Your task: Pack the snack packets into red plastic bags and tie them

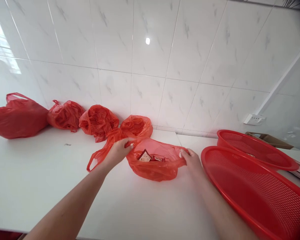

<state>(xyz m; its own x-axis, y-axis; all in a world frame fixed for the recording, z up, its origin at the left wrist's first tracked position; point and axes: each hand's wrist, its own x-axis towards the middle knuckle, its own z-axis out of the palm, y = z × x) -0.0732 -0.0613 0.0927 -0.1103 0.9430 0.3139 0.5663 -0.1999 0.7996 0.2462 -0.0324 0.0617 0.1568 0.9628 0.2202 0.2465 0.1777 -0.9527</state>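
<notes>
Between both hands | open red bag (156,173) | left grip (128,144), right grip (184,155) pinching its rim

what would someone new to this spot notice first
Probably the open red plastic bag in the middle, its rim held by the left hand and right hand, small packets inside. Next, the big red perforated baskets on the right. Behind and to the left, more red bags line the tiled wall.
</notes>
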